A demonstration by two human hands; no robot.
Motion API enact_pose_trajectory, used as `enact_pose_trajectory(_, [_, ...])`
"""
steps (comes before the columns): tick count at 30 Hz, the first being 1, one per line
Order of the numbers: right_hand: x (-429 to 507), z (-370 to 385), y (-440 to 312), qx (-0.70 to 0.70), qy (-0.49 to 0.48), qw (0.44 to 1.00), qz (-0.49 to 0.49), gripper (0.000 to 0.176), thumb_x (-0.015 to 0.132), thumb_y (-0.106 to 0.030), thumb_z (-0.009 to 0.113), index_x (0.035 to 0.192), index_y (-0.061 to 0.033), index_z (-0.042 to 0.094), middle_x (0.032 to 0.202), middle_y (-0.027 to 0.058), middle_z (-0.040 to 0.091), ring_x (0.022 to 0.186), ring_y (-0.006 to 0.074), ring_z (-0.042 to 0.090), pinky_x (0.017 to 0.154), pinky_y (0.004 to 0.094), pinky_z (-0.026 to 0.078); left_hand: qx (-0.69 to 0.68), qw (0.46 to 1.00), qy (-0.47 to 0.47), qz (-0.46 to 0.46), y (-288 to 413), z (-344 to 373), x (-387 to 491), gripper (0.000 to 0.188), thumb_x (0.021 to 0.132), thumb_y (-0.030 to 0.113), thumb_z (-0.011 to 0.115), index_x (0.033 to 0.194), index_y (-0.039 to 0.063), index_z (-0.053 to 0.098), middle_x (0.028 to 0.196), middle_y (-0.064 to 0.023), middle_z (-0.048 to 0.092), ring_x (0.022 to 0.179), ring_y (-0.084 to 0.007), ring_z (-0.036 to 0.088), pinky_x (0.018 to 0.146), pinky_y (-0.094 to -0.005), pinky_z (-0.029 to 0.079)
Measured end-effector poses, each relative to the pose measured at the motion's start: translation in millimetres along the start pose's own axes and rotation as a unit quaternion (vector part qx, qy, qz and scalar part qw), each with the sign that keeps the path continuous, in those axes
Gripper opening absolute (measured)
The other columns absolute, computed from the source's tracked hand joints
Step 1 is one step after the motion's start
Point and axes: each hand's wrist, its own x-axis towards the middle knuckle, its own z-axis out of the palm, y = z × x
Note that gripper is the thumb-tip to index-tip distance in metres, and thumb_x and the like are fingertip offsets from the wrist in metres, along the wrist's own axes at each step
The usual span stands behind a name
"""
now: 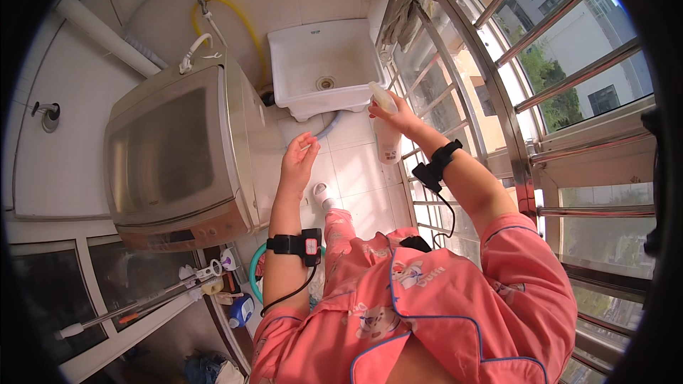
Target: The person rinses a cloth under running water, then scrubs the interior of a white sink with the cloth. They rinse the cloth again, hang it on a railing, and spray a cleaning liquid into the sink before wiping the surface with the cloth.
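My right hand (392,112) is closed around the neck of a translucent spray bottle (388,144), whose pale nozzle points up and to the left. The bottle hangs upright near the front right corner of a white ceramic sink (288,93). A label with writing shows low on its side. My left hand (300,157) is raised over the floor, its fingers loosely bent and slightly apart, holding nothing. It is between the washing machine (176,144) and the bottle, below the sink's front edge. The sink basin has a round drain (326,83).
Metal window bars (507,128) run along the right, with a grey cloth (405,18) hung over them. A yellow hose (240,13) and taps are on the back wall. A grey drain hose (330,125) reaches the tiled floor. At lower left are a blue bottle (241,309) and mop poles (133,306).
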Motion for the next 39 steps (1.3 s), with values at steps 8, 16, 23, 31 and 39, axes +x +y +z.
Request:
enact_pose_trajectory(8, [129,23,-9,-0.007,-0.014,0.997,-0.074,0.052,0.080,-0.016,0.067,0.127,-0.0091,0.046,0.118,0.0044,0.051,0.103,0.0154,0.053,0.092,0.0324,0.043,-0.020,0.995,-0.062,-0.074,6,34,189,0.026,0.092,0.013,0.057,0.117,0.008,0.058,0.107,-0.0016,0.063,0.101,-0.0115,0.057,0.088,-0.0288,0.044])
enact_pose_trajectory(16, [194,-6,-44,0.157,-0.130,0.979,-0.016,0.068,0.080,-0.032,0.071,0.132,-0.0089,0.035,0.111,0.0074,0.050,0.108,0.0166,0.049,0.094,0.0320,0.040,0.001,0.980,-0.195,-0.043,32,36,282,0.040,0.085,0.006,0.063,0.124,0.007,0.057,0.107,-0.0048,0.064,0.096,-0.0117,0.058,0.082,-0.0266,0.048])
enact_pose_trajectory(23, [253,-26,-36,0.056,-0.214,0.970,-0.106,0.067,0.083,-0.035,0.069,0.137,-0.0077,0.039,0.125,0.0066,0.047,0.113,0.0176,0.049,0.098,0.0332,0.039,0.161,0.982,-0.096,0.037,24,56,324,0.022,0.075,0.000,0.068,0.096,0.002,0.062,0.085,-0.0029,0.064,0.077,-0.0123,0.061,0.073,-0.0279,0.050])
enact_pose_trajectory(31, [315,-43,7,0.023,-0.181,0.981,-0.071,0.055,0.085,-0.021,0.068,0.134,-0.0068,0.045,0.124,0.0073,0.051,0.111,0.0178,0.052,0.095,0.0315,0.041,0.314,0.943,0.028,0.103,-30,67,393,0.018,0.071,0.003,0.068,0.086,0.005,0.059,0.083,-0.0083,0.064,0.069,-0.0248,0.063,0.060,-0.0337,0.051])
enact_pose_trajectory(39, [352,-30,58,0.094,-0.157,0.983,0.003,0.044,0.084,-0.018,0.066,0.126,-0.0095,0.052,0.120,0.0093,0.056,0.106,0.0192,0.054,0.091,0.0318,0.043,0.243,0.961,0.129,0.021,-66,34,403,0.033,0.075,0.005,0.072,0.103,0.003,0.056,0.100,-0.0082,0.057,0.090,-0.0203,0.061,0.070,-0.0298,0.053])
